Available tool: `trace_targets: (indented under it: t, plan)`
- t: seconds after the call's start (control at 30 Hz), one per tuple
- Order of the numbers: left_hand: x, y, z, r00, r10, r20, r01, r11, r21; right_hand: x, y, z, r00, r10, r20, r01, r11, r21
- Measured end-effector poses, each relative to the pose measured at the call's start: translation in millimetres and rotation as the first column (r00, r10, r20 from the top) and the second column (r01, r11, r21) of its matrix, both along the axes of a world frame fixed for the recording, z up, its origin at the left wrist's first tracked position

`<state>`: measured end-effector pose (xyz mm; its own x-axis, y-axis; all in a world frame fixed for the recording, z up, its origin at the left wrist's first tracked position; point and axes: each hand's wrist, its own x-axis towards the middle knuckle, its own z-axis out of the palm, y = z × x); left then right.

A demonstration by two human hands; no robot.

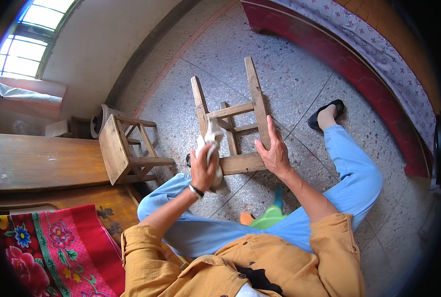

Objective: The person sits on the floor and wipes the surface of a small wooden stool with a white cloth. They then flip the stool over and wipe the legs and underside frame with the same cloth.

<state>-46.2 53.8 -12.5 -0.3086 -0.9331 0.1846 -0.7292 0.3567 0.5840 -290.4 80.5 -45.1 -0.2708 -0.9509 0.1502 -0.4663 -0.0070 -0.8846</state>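
Note:
A small wooden stool is tipped over in front of me, its legs pointing away and its seat edge toward me. My left hand is closed on a crumpled white cloth, pressed against the stool's left leg and seat end. The cloth hangs down below the hand. At the opposite end, my right hand grips the stool where seat and leg meet. Its thumb lies on the near side and its index finger stretches along the leg; the other fingers are mostly hidden.
A second wooden stool stands at left, beside a wooden cabinet. A red floral cloth lies nearer. Between my legs is a green plastic object. A dark red bed base runs along the far right.

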Motion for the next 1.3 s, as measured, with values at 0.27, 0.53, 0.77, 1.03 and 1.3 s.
trace_targets:
  t: [0.27, 0.53, 0.77, 1.03, 1.3]
  plan:
    - [-8.1, -60.7, -10.6, 0.998, 0.015, -0.066, -0.022, 0.993, -0.114, -3.8, 0.8, 2.8, 1.000, 0.010, 0.011, -0.011, 0.999, 0.042]
    - [-37.9, -231.9, -21.8, 0.970, 0.241, 0.008, -0.235, 0.950, -0.206, -4.5, -0.1, 3.7, 1.000, 0.005, -0.018, -0.005, 1.000, -0.016]
    - [-31.0, -165.8, -19.7, 0.980, 0.198, -0.005, -0.195, 0.960, -0.200, -4.1, 2.1, 1.3, 1.000, -0.010, -0.012, 0.010, 1.000, 0.017]
    - [10.3, 26.0, -2.0, 0.996, 0.012, -0.088, -0.003, 0.995, 0.102, 0.5, 0.0, 0.6, 0.999, -0.017, -0.035, 0.017, 1.000, 0.008]
    - [-16.4, -118.9, -23.5, 0.995, 0.085, -0.055, -0.093, 0.978, -0.184, -4.0, -0.5, -2.3, 1.000, 0.005, -0.024, -0.005, 1.000, 0.010]
